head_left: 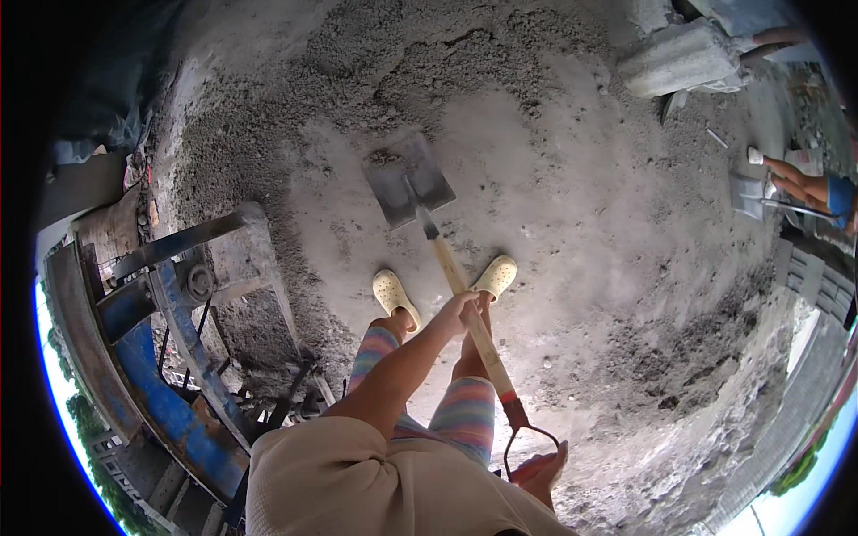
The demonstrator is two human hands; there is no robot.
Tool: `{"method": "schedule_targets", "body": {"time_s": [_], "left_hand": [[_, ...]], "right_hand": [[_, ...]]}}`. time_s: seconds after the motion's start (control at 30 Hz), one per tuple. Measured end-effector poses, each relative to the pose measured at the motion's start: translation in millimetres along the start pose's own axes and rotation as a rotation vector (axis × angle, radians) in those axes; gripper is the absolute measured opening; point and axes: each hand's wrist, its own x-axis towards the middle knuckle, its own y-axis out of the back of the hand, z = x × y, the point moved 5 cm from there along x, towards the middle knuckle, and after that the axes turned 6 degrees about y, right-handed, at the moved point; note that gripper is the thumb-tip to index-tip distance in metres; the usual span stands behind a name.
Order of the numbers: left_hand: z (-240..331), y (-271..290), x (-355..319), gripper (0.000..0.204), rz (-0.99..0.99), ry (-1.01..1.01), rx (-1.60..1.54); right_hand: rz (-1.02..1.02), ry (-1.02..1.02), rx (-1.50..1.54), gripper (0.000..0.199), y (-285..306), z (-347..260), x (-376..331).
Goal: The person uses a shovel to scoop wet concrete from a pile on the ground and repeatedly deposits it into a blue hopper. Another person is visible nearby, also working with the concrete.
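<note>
Left arm (390, 368) extends, fingers (468, 300) gripping shovel (488, 347)

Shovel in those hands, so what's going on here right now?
The person's left hand grips the wooden shaft of a shovel, and the right hand is at its D-shaped handle. The blade is out ahead of the pale clogs, over gritty grey ground, with a little loose material on it. Off to the right, another person's legs show beside a second shovel.
</note>
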Motion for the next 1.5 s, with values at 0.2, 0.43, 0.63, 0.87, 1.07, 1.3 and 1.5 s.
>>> {"method": "schedule_targets", "body": {"time_s": [0.2,0.43,0.63,0.87,1.07,1.3,1.5], "left_hand": [[122,-10,-99,0.030,0.034,-0.163,0.422],[122,-25,-91,0.016,-0.088,-0.261,0.101],[131,-30,-92,0.012,-0.041,-0.244,0.200],[200,-51,-78,0.014,0.078,-0.384,0.411],[336,-72,-17,0.025,0.108,-0.347,0.172],[379,-86,-55,0.038,0.048,0.105,0.184],[531,-26,16,0.030,0.050,0.031,-0.237]], "right_hand": [[-0.406,0.139,0.143,0.034,-230,2,-91],[-0.571,0.055,0.223,0.035,-234,-3,-121],[-0.495,-0.053,0.162,0.038,-239,-19,-143],[-0.523,-0.131,0.275,0.051,-310,-33,-141],[-0.719,0.082,0.130,0.033,-441,-72,-111],[-0.258,0.147,0.132,0.043,-420,-81,-124],[0.193,0.243,-0.095,0.048,-439,-91,-228]]}}
